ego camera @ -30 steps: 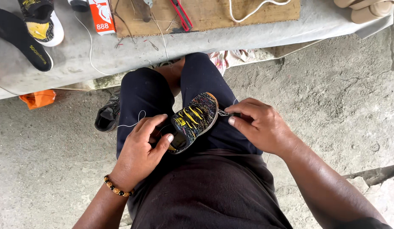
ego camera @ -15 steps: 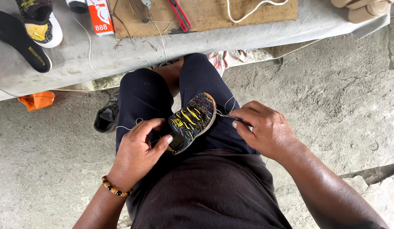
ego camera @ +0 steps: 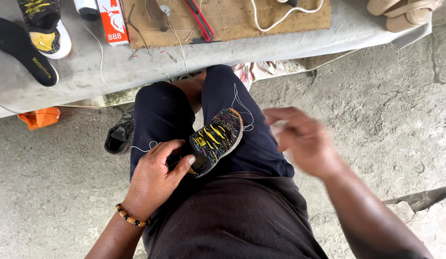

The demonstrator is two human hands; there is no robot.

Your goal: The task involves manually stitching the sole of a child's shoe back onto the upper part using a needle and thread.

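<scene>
A small shoe (ego camera: pixel 214 139) — dark knit flecked with many colours, yellow stripes across its top and a pale sole edge — lies tilted on the person's lap, resting on the dark trousers (ego camera: pixel 242 115) between the two thighs, its toe pointing to the far right. The left hand (ego camera: pixel 153 180) grasps the shoe at its near end, thumb pressed against the heel opening and fingers curled beneath; a beaded bracelet (ego camera: pixel 131 218) circles that wrist. The right hand (ego camera: pixel 304 139) is lifted clear of the shoe, to its right, blurred; its fingers look bunched together, but whether they pinch anything I cannot tell. A thin white thread (ego camera: pixel 242 108) loops over the right thigh just beside the shoe's toe; another strand curls near the left hand's knuckles.

On the far side runs a grey surface (ego camera: pixel 88 72); on it lie a brown board (ego camera: pixel 232 19) with a red-handled tool (ego camera: pixel 201 21) and a white cord (ego camera: pixel 280 14), a red and white box (ego camera: pixel 110 21), a second knit shoe with a white sole (ego camera: pixel 43 26), a black insole (ego camera: pixel 24 55) at the far left and tan sandals (ego camera: pixel 400 12) at the far right. Below the surface, on the concrete floor (ego camera: pixel 376 120), sit a black shoe (ego camera: pixel 120 136) just left of the knee and an orange scrap (ego camera: pixel 38 117) further left.
</scene>
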